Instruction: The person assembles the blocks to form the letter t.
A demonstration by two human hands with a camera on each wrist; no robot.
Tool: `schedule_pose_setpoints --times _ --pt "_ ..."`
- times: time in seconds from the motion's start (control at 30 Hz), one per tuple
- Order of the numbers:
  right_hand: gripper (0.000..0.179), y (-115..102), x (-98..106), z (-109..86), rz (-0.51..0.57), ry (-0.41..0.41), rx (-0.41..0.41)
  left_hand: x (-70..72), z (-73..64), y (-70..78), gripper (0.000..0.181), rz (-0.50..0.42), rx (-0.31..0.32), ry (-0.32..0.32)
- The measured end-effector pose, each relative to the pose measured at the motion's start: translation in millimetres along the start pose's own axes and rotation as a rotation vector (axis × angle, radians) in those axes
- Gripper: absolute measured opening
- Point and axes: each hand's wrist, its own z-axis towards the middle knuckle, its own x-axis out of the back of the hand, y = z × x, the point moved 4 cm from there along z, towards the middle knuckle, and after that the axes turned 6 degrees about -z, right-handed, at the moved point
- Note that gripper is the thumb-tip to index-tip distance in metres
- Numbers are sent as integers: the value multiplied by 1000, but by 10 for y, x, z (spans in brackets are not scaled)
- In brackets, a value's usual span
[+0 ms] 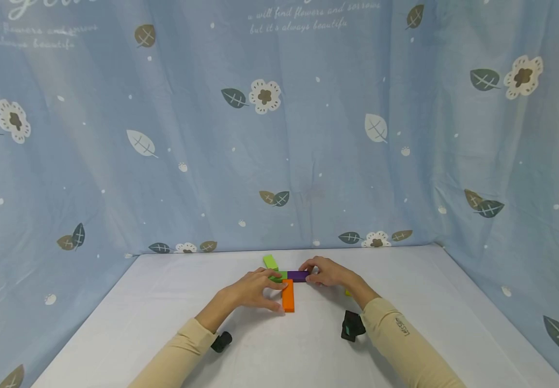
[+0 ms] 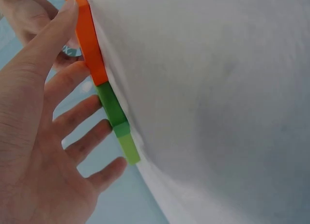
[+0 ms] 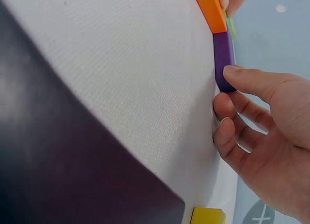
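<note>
On the white table, an orange block (image 1: 288,299) runs toward me from a row made of a green block (image 1: 284,275) and a purple block (image 1: 297,276). A light green block (image 1: 270,262) extends away behind the green one. My left hand (image 1: 254,289) spreads over the left side, its thumb at the orange block's near end and its fingertips along the orange and green blocks. At the row's right end, my right hand (image 1: 329,272) pinches the purple block, with the thumb (image 3: 237,75) on its end and the other fingers bent.
Partly hidden by the right forearm, a yellow block (image 3: 208,216) lies on the table. Black wrist-worn devices hang under the left sleeve (image 1: 222,341) and beside the right sleeve (image 1: 386,323). A blue patterned curtain (image 1: 308,161) closes off the table's back and sides.
</note>
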Motion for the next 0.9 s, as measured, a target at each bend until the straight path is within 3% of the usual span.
schedule_pose_setpoints --times 0.27,0.9 --pt "31 -4 7 -4 1 0 23 -12 6 15 68 2 4 23" --pt "31 -7 -3 -44 30 12 29 -33 -11 21 69 -17 28 -24"
